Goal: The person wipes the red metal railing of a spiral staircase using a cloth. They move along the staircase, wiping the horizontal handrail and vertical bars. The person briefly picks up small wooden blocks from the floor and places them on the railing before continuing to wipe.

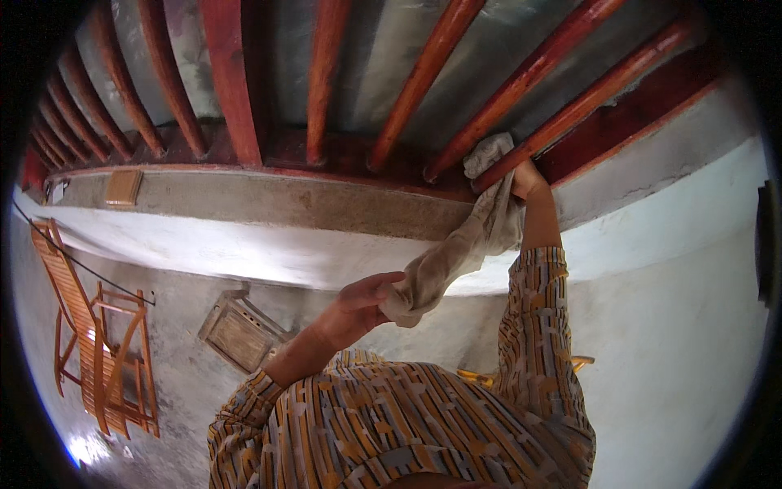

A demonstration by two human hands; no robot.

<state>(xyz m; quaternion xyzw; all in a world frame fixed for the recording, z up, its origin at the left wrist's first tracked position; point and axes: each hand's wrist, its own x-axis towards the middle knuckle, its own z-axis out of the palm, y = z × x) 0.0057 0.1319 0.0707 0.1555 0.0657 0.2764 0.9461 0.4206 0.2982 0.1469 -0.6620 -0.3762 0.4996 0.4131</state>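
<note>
A long greyish-beige cloth (446, 263) hangs twisted between my two hands. Its upper end passes behind the foot of a round red-brown wooden window bar (562, 125), and a bunched part shows on the bar's left side. My right hand (526, 178) grips the cloth close to the right side of that bar; its fingers are partly hidden. Lower and to the left, my left hand (360, 302) holds the loose end between thumb and fingers. The bars stand in a dark red wooden frame (342, 160) above a concrete sill (293, 195).
On the sill's left part lie a brown block (124, 187) and a small white item (59, 192). A slatted reclining chair (91, 342) and a worn wooden stool or chair (238, 333) stand on the floor. A dark cable (85, 263) runs at the left. Something yellow (476, 377) shows behind my body.
</note>
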